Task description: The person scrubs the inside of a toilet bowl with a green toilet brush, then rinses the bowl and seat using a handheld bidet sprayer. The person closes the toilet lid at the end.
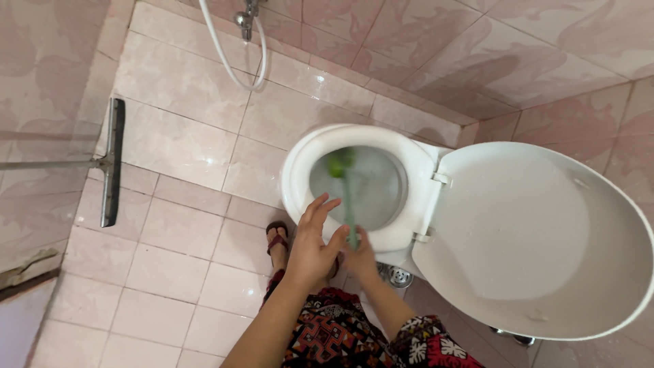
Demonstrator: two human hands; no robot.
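Green toilet brush (349, 197) stands nearly upright in white toilet bowl (354, 184), long axis running from blurred head down inside bowl to handle end at near rim. Right hand (360, 257) closed around handle end at bowl's front edge. Left hand (313, 242) just beside it, fingers spread apart, gripping nothing. Lid (531, 238) swung up right of bowl. Sandalled foot (276, 237) on pink tiles left of bowl; floor squeegee (112, 162) well left; white hose (231, 58) on wall beyond bowl.
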